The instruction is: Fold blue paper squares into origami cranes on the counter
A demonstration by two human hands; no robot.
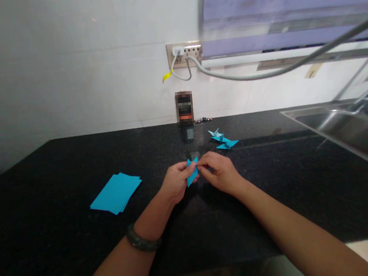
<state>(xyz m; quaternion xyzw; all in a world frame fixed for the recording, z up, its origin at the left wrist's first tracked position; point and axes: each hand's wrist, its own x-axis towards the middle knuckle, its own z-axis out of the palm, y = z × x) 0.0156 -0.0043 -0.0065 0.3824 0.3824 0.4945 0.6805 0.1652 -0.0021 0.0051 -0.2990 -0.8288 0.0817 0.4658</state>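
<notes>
A small piece of folded blue origami paper (pixel 192 177) is held above the dark counter. My left hand (pixel 177 180) pinches it, thumb on the near face and fingers behind. My right hand (pixel 219 171) is closed on the paper's upper right edge, thumb and forefinger pressed together there. Two points of the paper stick up over my left thumb. Beyond my right hand, several folded blue paper cranes (pixel 224 141) lie in a row. To the left of my hands rests a stack of blue paper sheets (pixel 116 193), slightly fanned.
A phone-like object (pixel 184 108), its front blurred, leans on the wall, a beaded strap (pixel 203 119) beside it. Above are a wall socket (pixel 192 52) with a white plug and a thick grey cable (pixel 246 77). A steel sink (pixel 347 128) is at the right.
</notes>
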